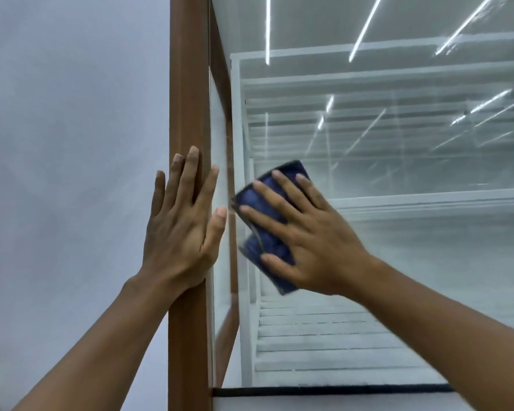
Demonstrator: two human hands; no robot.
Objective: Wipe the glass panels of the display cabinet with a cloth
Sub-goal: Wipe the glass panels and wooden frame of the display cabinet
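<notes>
The display cabinet's front glass panel point(383, 262) fills the right side of the view, framed on its left by a brown wooden post point(187, 84). My right hand point(306, 235) presses a folded dark blue cloth point(267, 203) flat against the glass near the panel's left edge, fingers spread and straight. My left hand point(181, 226) rests flat on the brown post, fingers straight and pointing up. Part of the cloth is hidden under my right hand.
White shelves point(428, 200) and slats show inside the cabinet through the glass, along with reflections of ceiling light strips point(365, 28). A dark strip point(339, 390) runs along the panel's bottom edge. A plain grey wall point(72, 143) lies to the left.
</notes>
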